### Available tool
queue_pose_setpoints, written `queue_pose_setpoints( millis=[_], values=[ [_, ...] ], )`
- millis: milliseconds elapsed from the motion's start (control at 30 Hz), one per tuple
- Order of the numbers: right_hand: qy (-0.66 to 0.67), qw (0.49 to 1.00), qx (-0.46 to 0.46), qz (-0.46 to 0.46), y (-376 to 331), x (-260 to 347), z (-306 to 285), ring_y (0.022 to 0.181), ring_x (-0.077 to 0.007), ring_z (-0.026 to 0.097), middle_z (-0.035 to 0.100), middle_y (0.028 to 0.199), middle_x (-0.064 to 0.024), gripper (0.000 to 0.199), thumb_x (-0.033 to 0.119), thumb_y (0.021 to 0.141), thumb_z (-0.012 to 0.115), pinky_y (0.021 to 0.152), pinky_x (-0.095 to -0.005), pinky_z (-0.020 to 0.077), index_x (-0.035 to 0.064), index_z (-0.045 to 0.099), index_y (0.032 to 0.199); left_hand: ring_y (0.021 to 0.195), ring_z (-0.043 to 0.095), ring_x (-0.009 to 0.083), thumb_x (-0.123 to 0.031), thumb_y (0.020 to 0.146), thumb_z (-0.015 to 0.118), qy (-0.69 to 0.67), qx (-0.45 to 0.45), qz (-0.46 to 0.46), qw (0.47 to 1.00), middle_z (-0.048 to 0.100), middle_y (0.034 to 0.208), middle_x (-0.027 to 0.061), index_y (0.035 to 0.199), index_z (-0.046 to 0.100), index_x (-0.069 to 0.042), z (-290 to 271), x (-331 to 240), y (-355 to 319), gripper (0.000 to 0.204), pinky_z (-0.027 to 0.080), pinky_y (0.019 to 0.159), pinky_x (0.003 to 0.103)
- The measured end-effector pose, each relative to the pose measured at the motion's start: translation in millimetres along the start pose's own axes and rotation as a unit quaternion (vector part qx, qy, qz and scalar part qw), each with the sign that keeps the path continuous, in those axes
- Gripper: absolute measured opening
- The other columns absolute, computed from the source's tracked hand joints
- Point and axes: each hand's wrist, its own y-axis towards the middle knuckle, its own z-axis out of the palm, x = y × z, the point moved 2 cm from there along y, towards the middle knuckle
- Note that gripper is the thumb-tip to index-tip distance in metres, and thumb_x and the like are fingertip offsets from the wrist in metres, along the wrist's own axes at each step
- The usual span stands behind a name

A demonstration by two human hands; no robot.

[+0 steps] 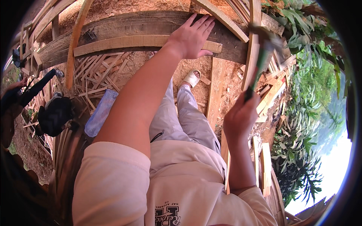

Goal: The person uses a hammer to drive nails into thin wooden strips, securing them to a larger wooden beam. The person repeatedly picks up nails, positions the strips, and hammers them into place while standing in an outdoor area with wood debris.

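My left hand (190,37) lies flat with its fingers spread over a dark, weathered plank (124,26). Its palm and thumb rest across a narrow, pale wood strip (120,44) that runs along the plank's near edge. Raised at the right, my right hand (241,115) is wrapped round the grip of a hammer (259,62) with a green shaft. The hammer's head is up by the upright pale board at the right and is smeared by motion. No nail can be made out near either hand.
Loose wood offcuts (100,73) and sawdust cover the ground beyond my legs. A clear plastic bag (101,113) sits left of my arm, near a dark bag-like object (56,115). Long boards (215,88) stand or lie at the right, beside green plants (301,139).
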Motion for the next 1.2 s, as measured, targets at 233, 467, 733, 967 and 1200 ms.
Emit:
queue_pose_setpoints(
  millis=[233,467,733,967,1200],
  values=[
    [0.02,1.0,-0.001,0.024,0.9,21.7,-31.2,0.062,-0.0394,0.063,0.061,0.078,-0.0208,0.017,0.013,0.106,0.054,0.057,-0.0437,0.0478,-0.0005,0.055,0.117,0.155,0.032,0.0268,-0.074,0.093,0.051,0.003,-0.009,-0.009,1.0,0.04,0.164,0.0148,0.156,0.039,0.002,-2.5,-0.6,0.8,0.099,0.024,0.127,0.047],
    [-0.129,0.953,0.237,0.14,-3.6,-16.4,25.2,0.085,-0.0566,0.064,0.065,0.084,-0.0356,0.017,0.017,0.106,0.05,0.07,-0.0629,0.0478,0.0005,0.049,0.107,0.154,0.033,0.0271,-0.075,0.092,0.052,-0.019,-0.038,-0.001,0.999,0.041,0.163,0.0152,0.155,0.04,0.003,4.6,0.6,-1.1,0.101,0.023,0.128,0.048],
    [0.078,0.994,-0.049,0.05,-9.2,29.9,-25.7,0.06,-0.0419,0.06,0.059,0.074,-0.0213,0.017,0.013,0.108,0.049,0.058,-0.0468,0.0477,-0.0033,0.052,0.112,0.155,0.033,0.0262,-0.075,0.095,0.046,0.021,-0.009,-0.01,1.0,0.037,0.166,0.0136,0.158,0.036,0.002,4.2,-1.4,-2.4,0.1,0.022,0.128,0.047],
    [-0.06,0.993,0.096,0.019,5.7,6.1,-3.1,0.059,-0.0403,0.06,0.057,0.067,-0.0206,0.022,0.019,0.11,0.047,0.055,-0.047,0.0474,-0.0029,0.048,0.105,0.155,0.031,0.0255,-0.074,0.094,0.05,-0.006,-0.001,-0.01,1.0,0.037,0.166,0.0136,0.159,0.035,0.002,4.2,-2.6,1.5,0.101,0.021,0.128,0.047],
    [0.047,0.994,-0.089,0.04,-8.3,-10.4,2.6,0.055,-0.0199,0.056,0.054,0.066,-0.008,0.024,0.022,0.111,0.045,0.052,-0.0378,0.0454,0.0007,0.05,0.1,0.155,0.032,0.0263,-0.074,0.093,0.051,-0.006,-0.013,-0.005,1.0,0.037,0.166,0.0145,0.158,0.036,0.003,3.5,-1.7,0.3,0.101,0.02,0.128,0.048]
  ],
)
